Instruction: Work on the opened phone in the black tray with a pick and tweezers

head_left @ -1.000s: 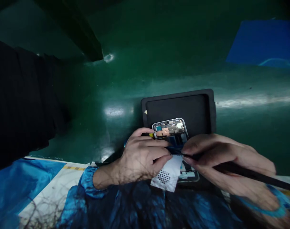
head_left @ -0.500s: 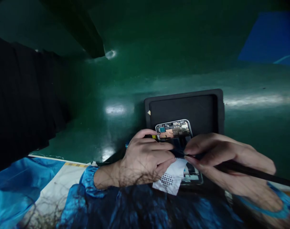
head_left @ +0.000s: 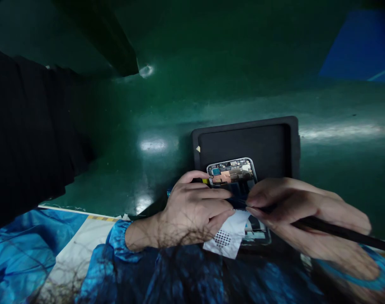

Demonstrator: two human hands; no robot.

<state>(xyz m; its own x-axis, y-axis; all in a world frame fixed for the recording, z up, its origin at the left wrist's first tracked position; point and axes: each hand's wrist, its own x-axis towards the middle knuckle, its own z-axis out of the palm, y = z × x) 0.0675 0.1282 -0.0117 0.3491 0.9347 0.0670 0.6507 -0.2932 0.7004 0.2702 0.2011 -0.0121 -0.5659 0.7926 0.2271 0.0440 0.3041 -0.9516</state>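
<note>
A glossy green workbench (head_left: 167, 105) fills the view, with a dark sleeve (head_left: 30, 131) of another person at the left edge. Near the front of the bench sits a black tray (head_left: 274, 145), and lying partly in it is an opened phone (head_left: 232, 172), its back cover off so that the circuit board and copper shielding show at the far end. The work looks midway: the phone is open and its lower half is covered by the hands, with a white perforated sheet (head_left: 228, 236) lying over the near end, apparently not yet removed or seated. The left hand (head_left: 192, 209) is curled, fingers pressing down on the phone's left side and pinching the sheet's edge. The right hand (head_left: 293, 207) is closed in a pen grip around a slim black tool (head_left: 338, 231), its tip meeting the phone's middle
</note>
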